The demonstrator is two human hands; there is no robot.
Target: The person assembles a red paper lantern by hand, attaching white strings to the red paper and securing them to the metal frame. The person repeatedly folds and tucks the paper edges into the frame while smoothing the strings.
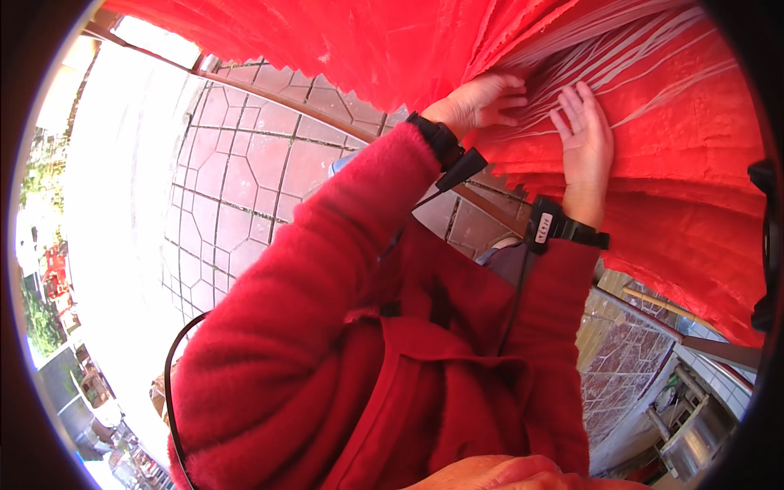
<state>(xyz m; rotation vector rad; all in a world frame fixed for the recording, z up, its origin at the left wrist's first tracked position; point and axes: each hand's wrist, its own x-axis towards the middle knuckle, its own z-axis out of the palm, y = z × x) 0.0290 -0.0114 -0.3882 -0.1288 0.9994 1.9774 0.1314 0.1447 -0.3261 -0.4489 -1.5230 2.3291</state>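
A broad spread of red sheet material (392,49) with ragged, zigzag edges fills the upper part of the view. Thin whitish strands (621,61) fan across its right side. My left hand (482,100) is at the gathered folds, fingers apart and pointing right toward the strands; I see nothing held in it. Beside it, my right hand (586,139) lies against the red material with its fingers stretched out, touching or very close to the strands. Black straps with small devices circle both wrists.
A brown rail (286,104) runs diagonally beneath the red material. Patterned paving tiles (237,163) cover the ground at left. A metal pot (698,437) stands at lower right, near a bamboo-like pole (665,302). A black cable (169,392) hangs by my left sleeve.
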